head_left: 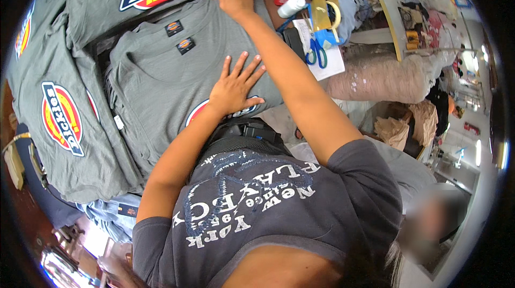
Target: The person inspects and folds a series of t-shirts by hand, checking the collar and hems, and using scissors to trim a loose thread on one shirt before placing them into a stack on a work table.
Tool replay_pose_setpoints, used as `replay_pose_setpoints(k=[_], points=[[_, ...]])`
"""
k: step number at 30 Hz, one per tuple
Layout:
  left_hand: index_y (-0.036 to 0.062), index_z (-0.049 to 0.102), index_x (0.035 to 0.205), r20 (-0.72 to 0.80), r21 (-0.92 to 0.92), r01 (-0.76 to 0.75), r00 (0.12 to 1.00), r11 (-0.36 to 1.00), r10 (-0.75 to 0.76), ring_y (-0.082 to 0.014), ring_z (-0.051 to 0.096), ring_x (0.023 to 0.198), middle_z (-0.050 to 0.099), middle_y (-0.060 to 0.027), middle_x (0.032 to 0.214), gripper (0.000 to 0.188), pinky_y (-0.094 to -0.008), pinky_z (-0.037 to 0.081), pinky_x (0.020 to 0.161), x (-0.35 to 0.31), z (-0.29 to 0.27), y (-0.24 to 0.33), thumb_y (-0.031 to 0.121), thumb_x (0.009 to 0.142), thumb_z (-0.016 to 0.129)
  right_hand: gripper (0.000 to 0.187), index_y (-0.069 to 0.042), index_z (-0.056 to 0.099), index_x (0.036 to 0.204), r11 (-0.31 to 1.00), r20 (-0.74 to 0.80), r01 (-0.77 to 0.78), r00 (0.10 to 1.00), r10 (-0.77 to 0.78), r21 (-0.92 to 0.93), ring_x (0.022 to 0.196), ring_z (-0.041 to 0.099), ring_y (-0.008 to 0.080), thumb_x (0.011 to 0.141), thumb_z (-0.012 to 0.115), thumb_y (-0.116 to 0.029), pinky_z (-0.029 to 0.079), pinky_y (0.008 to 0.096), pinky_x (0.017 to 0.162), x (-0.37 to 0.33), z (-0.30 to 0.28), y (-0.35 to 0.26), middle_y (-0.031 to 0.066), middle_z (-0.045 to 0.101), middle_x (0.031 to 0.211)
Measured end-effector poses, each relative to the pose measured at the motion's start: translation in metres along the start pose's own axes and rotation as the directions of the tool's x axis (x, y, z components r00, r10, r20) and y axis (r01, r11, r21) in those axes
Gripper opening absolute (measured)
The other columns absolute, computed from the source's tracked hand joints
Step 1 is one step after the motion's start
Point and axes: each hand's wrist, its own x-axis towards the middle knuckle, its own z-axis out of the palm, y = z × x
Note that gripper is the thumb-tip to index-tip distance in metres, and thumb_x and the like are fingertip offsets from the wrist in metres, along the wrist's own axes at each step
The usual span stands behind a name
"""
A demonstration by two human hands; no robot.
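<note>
Two bare hands are over the grey shirt (198,76) lying before you. Nearest, your left hand (234,90) rests flat and open on it, fingers spread, beside the printed emblem (198,112). Scissors (316,46) lie off to the right. Farther up, your right hand (234,1) is at the shirt's far edge; whether it pinches cloth, you cannot tell. Beyond lies another grey garment (91,17).

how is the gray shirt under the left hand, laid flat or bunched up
Laid flat: the gray shirt lies mostly smooth, with the left hand palm-down on it.
</note>
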Motion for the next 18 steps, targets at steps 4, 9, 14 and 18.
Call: replay_pose_setpoints(k=[4,9,14,18], points=[[0.0183,0.027,0.133,-0.003,0.07,-0.001,1.0,0.998,0.001,-0.0294,0.015,0.129,0.02,-0.0046,0.14,0.074,-0.055,0.012,0.1,-0.001,-0.003,0.001,0.062,0.074,0.04,0.025,-0.014,0.057,0.076,0.991,0.049,0.101,0.993,-0.106,0.088,0.077,0.058,0.0214,0.077,0.052,-0.038,0.032,0.0413,0.073,0.004,-0.015,0.0,0.0029,0.061,0.078],[0.0194,0.043,0.122,-0.155,0.002,-0.025,0.988,1.0,0.025,-0.0258,0.035,0.118,0.038,-0.0036,0.128,0.051,-0.0497,0.026,0.094,0.016,-0.002,-0.019,0.043,0.077,0.051,0.024,-0.011,0.06,0.088,0.922,-0.105,0.08,0.994,-0.043,0.379,0.081,0.056,0.0256,0.075,0.059,-0.031,0.041,0.0358,0.072,-0.051,-0.091,0.026,0.0081,0.059,0.085],[0.0156,0.052,0.107,-0.555,0.118,0.308,0.809,0.944,-0.194,-0.0252,0.047,0.096,0.05,-0.0058,0.103,0.031,-0.0424,0.035,0.079,0.078,-0.036,-0.086,0.035,0.083,0.048,0.02,-0.007,0.061,0.086,0.696,0.331,-0.528,0.849,0.412,0.487,0.075,0.054,0.0202,0.076,0.062,-0.024,0.042,0.0271,0.066,-0.181,-0.169,0.038,0.0073,0.055,0.08],[0.0135,0.056,0.099,-0.515,0.281,0.352,0.841,0.893,-0.169,-0.0245,0.048,0.091,0.052,-0.0056,0.095,0.031,-0.0431,0.036,0.074,0.108,-0.039,-0.106,0.038,0.083,0.047,0.023,-0.007,0.061,0.088,0.61,0.447,-0.622,0.781,0.437,0.49,0.078,0.052,0.0189,0.074,0.065,-0.024,0.042,0.0277,0.066,-0.239,-0.192,0.021,0.006,0.053,0.085]])
